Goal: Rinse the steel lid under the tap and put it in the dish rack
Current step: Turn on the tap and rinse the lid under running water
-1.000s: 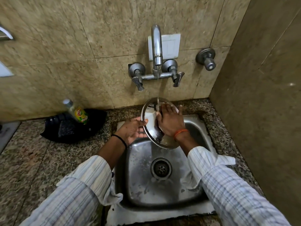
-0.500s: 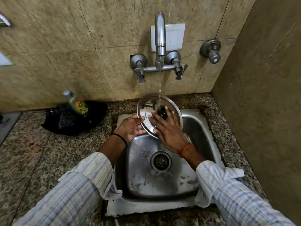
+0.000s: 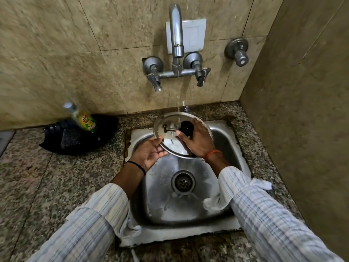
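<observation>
Steel lid (image 3: 172, 147) tilted: right hand (image 3: 198, 142) fingers clamp its knob (image 3: 186, 127), left hand (image 3: 151, 154) fingers grip rim.

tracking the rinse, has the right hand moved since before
Yes. The right hand lay flat on the lid under the tap stream; now it grips the black knob, just right of the stream.

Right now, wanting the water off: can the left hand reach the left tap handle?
Probably yes: nothing stands between the left hand and the left tap handle, and the right hand grips the knob of the steel lid.
</observation>
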